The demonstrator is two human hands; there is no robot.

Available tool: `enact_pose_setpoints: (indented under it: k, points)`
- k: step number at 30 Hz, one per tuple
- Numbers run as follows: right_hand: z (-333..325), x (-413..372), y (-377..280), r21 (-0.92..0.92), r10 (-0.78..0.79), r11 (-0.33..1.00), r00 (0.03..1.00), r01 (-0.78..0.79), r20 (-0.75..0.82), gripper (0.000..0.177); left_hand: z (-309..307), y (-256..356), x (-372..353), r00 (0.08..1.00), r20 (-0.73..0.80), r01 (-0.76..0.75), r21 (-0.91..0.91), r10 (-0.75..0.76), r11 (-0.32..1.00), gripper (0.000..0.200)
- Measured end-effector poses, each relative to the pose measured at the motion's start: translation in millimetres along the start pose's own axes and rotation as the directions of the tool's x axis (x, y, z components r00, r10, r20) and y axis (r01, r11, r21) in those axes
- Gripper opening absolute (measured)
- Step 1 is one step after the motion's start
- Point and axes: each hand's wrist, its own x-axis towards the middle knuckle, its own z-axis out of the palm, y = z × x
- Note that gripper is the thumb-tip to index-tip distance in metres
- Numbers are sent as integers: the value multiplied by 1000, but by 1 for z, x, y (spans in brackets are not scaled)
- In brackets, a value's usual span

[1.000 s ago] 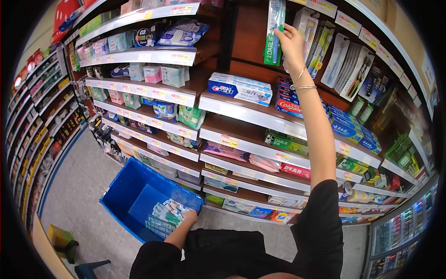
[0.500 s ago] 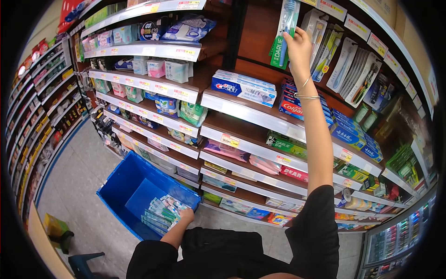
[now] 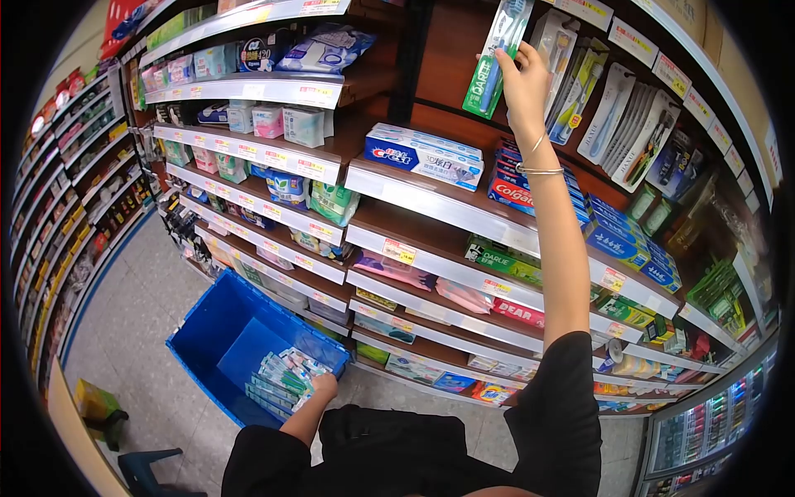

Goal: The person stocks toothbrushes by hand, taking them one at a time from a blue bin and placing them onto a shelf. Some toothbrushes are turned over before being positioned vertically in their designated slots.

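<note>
My right hand (image 3: 525, 83) is raised to the top shelf bay, its thumb and fingers closed on the edge of a green-and-clear Darlie toothbrush pack (image 3: 490, 79). The pack hangs nearly upright, slightly tilted, with a blue toothbrush inside. Other hanging toothbrush packs (image 3: 575, 103) are just right of that hand. Low down, my left hand (image 3: 324, 386) is closed at the near end of a spread of toothbrush packs (image 3: 283, 383), over the blue crate (image 3: 207, 319). Its fingertips are partly hidden among the packs.
Crest toothpaste boxes (image 3: 424, 156) and Colgate boxes (image 3: 512, 186) stand on the shelf below the hanging packs. Sanitary pad packs (image 3: 335, 197) fill shelves to the left. A dark stool (image 3: 149, 472) and a yellow-green bin (image 3: 99, 402) stand on the floor at lower left.
The Darlie pack in my right hand has shifted slightly left and tilted more. My left hand stays at the packs over the crate. The whole view has shifted slightly.
</note>
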Motion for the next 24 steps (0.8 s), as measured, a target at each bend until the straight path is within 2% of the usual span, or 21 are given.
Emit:
enact_pose_setpoints:
  k: [8,9,10,12,14,18,21,23,24]
  points:
    - [4,-6,-32,56,-26,998,999,23,44,26,-3,-2,-4,999,-46,-18,-4,17,1000,26]
    - [5,-6,-37,133,-11,991,999,6,38,21,-5,-3,-7,998,-44,-41,8,41,999,26]
    - [3,-4,-43,135,-9,991,999,4,39,21,-2,-4,-6,998,-42,-39,8,39,999,26]
    - [-3,-1,-57,13,48,999,986,-51,157,28,3,-6,-5,995,-95,-37,-6,36,999,25]
    - [-5,1,-64,-2,78,997,984,-78,158,31,4,-7,-4,995,-91,-38,-17,36,999,25]
    - [-10,5,-54,-36,39,999,983,-33,182,33,3,-8,-3,997,-62,-49,-11,48,999,26]
    - [-6,3,-47,-59,-38,997,993,44,112,27,2,-8,-6,994,-99,-42,-18,40,999,26]
    - [-4,2,-46,-173,-96,979,994,103,48,35,4,-9,-6,992,-116,-47,-6,46,999,25]
    - [-3,2,-46,-173,-96,980,994,103,48,35,5,-9,-6,990,-134,-48,5,48,999,25]
